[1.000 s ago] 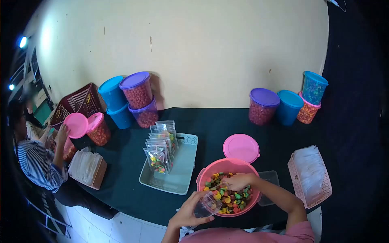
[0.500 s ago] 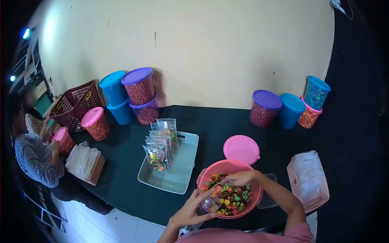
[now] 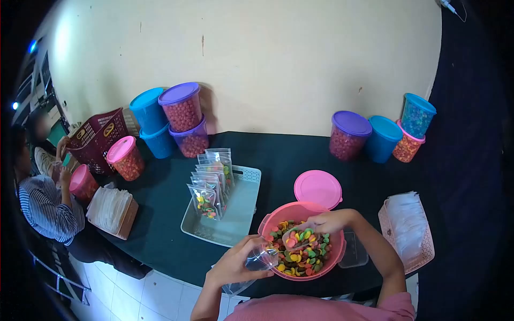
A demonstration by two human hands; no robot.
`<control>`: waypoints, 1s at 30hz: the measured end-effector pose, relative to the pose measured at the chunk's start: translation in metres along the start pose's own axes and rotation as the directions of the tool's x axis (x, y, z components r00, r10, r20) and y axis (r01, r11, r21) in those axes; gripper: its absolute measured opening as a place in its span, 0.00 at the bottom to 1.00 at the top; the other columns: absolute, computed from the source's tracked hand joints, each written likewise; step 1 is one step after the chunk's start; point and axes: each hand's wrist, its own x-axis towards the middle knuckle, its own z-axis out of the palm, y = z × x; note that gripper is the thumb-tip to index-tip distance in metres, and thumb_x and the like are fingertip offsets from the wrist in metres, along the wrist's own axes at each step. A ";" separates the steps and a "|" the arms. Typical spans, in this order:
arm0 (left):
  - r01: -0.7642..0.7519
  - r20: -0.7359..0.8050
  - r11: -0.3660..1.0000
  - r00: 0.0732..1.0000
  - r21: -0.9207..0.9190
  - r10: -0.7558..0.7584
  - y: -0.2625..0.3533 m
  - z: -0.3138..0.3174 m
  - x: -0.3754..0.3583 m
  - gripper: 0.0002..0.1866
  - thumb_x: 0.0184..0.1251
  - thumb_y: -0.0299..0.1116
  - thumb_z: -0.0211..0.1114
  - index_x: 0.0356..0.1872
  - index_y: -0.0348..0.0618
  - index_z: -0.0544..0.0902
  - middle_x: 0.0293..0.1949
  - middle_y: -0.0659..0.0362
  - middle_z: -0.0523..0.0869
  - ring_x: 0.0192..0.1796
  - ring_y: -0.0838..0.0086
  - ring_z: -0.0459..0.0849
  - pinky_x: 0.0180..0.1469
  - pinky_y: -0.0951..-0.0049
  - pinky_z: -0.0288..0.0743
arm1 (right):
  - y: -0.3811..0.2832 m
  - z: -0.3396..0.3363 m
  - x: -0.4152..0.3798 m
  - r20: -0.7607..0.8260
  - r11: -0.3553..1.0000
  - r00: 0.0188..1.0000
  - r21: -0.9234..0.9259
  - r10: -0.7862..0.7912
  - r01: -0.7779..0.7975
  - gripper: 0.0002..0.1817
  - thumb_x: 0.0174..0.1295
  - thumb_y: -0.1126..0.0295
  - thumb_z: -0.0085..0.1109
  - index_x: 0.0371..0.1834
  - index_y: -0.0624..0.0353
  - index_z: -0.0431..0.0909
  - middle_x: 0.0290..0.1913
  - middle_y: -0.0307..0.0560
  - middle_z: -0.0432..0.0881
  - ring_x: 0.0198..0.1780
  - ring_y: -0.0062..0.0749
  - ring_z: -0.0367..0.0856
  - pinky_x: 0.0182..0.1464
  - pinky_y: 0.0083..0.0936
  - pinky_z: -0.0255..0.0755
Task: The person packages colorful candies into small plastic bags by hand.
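Observation:
My left hand [image 3: 235,265] grips a clear plastic bag [image 3: 261,258], its mouth spread at the left rim of a pink tub [image 3: 263,229]. Inside the tub lie colourful button-shaped pieces [image 3: 305,262] in green, yellow, red and brown. Over them, my right hand [image 3: 327,220] is closed on a small scoop [image 3: 292,241] heaped with the same pieces; my fingers hide part of it. Left of the tub, several filled clear bags [image 3: 206,202] stand in a row in a grey-green tray [image 3: 238,211].
A pink lid [image 3: 318,190] lies behind the tub and a clear container [image 3: 353,251] beside it. Baskets of empty bags [image 3: 407,224] stand right and left. Lidded canisters [image 3: 350,136] line the wall. Two people [image 3: 45,206] are at the left near a maroon basket [image 3: 99,142].
My right hand has lifted the scoop, now loaded, out of the pieces. My left hand has shifted left and down with the bag. At the left, a person's hand has moved up.

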 end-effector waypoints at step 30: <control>-0.129 0.061 0.960 0.991 0.248 0.118 0.002 0.045 0.061 0.31 0.37 0.39 0.70 0.44 0.44 0.65 0.39 0.51 0.71 0.43 0.56 0.72 0.44 0.63 0.65 | -0.041 -0.008 -0.025 -0.107 0.896 0.994 -0.438 0.034 -0.078 0.20 0.49 0.73 0.45 0.47 0.70 0.65 0.48 0.58 0.74 0.43 0.42 0.76 0.44 0.30 0.68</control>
